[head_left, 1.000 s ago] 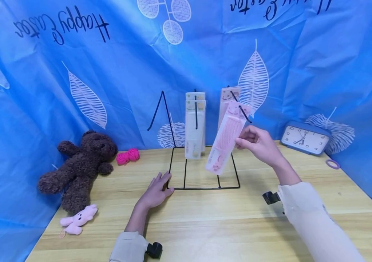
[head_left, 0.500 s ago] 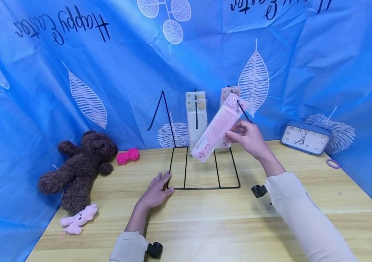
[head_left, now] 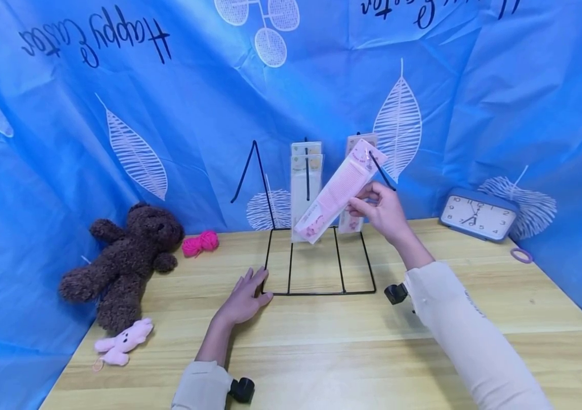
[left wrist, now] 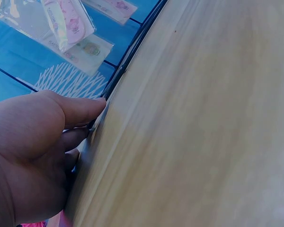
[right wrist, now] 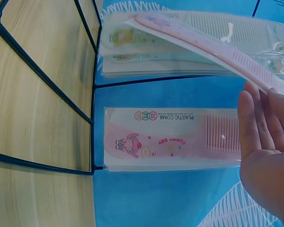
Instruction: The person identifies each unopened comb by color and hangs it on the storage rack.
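My right hand [head_left: 380, 210] pinches the edge of a packaged pink comb [head_left: 341, 191]. That pack is tilted, its top end at the tip of the rack's right hook and its lower end slanting left across whitish-green comb packs [head_left: 299, 196] on the middle hook. Behind it, another pink comb pack [right wrist: 173, 139] hangs on the right hook, seen best in the right wrist view. My left hand [head_left: 244, 299] rests at the front left corner of the black wire rack [head_left: 316, 294], fingers extended, thumb against the wire.
The rack's left hook [head_left: 242, 173] carries no pack. A brown teddy bear [head_left: 134, 262], pink yarn [head_left: 200, 244] and a small pink plush [head_left: 124, 343] lie to the left. A blue clock [head_left: 478, 215] and a purple ring [head_left: 521, 255] are on the right. Blue cloth hangs behind.
My right hand has moved left and slightly up, swinging the pink comb pack's lower end left and upward into a steeper slant. The left hand has stayed on the rack.
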Tool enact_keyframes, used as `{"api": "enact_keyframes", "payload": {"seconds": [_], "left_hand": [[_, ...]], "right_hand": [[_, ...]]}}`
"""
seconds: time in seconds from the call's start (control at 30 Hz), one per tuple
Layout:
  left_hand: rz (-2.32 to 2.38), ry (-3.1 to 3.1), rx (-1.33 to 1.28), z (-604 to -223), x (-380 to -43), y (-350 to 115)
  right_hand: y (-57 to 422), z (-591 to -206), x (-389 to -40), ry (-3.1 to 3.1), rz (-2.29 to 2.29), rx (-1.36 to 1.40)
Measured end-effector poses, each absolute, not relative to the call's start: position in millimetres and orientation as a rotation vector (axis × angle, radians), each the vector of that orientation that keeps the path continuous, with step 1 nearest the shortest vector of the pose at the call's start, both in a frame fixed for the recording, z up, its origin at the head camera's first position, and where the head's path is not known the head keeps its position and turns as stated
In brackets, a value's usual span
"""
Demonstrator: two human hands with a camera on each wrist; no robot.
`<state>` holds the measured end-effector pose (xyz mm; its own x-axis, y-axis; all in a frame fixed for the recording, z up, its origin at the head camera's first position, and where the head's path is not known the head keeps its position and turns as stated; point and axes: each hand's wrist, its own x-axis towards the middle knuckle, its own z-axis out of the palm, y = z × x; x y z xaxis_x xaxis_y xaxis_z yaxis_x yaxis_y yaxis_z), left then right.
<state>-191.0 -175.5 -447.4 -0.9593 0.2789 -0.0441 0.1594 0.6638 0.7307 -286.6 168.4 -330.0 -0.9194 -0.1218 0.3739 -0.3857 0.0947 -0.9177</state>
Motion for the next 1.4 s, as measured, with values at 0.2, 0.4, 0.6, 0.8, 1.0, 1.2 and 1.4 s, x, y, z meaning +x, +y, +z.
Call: {"api": "enact_keyframes", "payload": {"seconds": [0.2,0.4,0.6,0.8,1.0,1.2,1.4], "left_hand": [[1.174,2.723,0.366,-447,-190,-176],[1.181,2.716,0.349,-446,-189,-175],[1.195,2.721,0.356,-446,-188,-175],[1.188,2.722,0.347,-446,-189,-175],[1.182,2.723,0.349,-447,-190,-175],[1.184,2.726,0.368,-447,-189,-176],[1.184,2.727,0.377,-446,-189,-176]], "right_hand": [[164,-330,-290,-2.143,1.95,0.456],[162,-329,-293,-2.157,1.975,0.407],[164,-325,-297,-2.216,1.984,0.343],[165,-321,-300,-2.248,2.0,0.32],[163,-318,-302,-2.241,2.01,0.311],[163,-318,-307,-2.238,1.995,0.322],[163,-317,-310,-2.225,1.996,0.332]]}}
